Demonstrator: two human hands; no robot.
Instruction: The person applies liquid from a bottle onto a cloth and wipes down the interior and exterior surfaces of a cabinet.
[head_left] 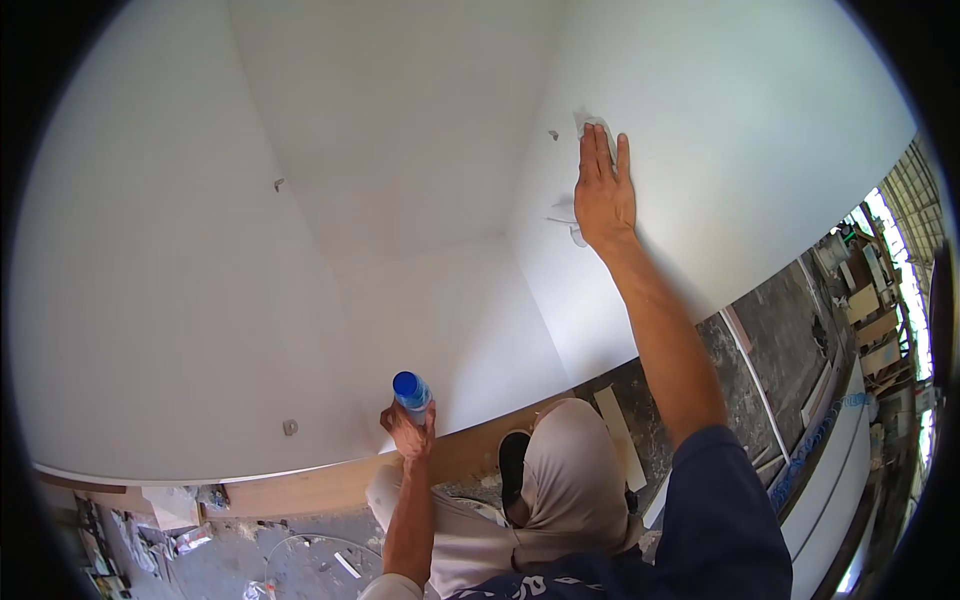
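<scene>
Head view, from near to far: light trousers [575,470] and a navy sleeve [715,500] fill the bottom of the frame, the legs bent before a white panelled enclosure. Just beyond them, at lower centre, the left hand [410,435] grasps a bottle [413,395], its fingers curled around the lower body. The bottle's blue cap [405,383] points up and slightly to the left of the frame, so the long axis leans a little from upright in the picture, running from the hand toward the upper left. Farther off, above centre and to the right, the right hand [606,195] lies flat with fingers extended against the right-hand white panel [760,150], grasping nothing around its girth; a thin pale cloth [588,119] shows at its fingertips, mostly covered by them. The key relation is this: the bottle sits down and to the left of the right hand, well apart from it and inside the left hand's grip, while the cloth is under the right hand alone, up and to the right of the bottle. Another pale scrap [578,237] shows beside the right wrist; whether it joins the cloth I cannot tell. Farthest away, stacked boards [880,330] stand along the right edge of the frame.
</scene>
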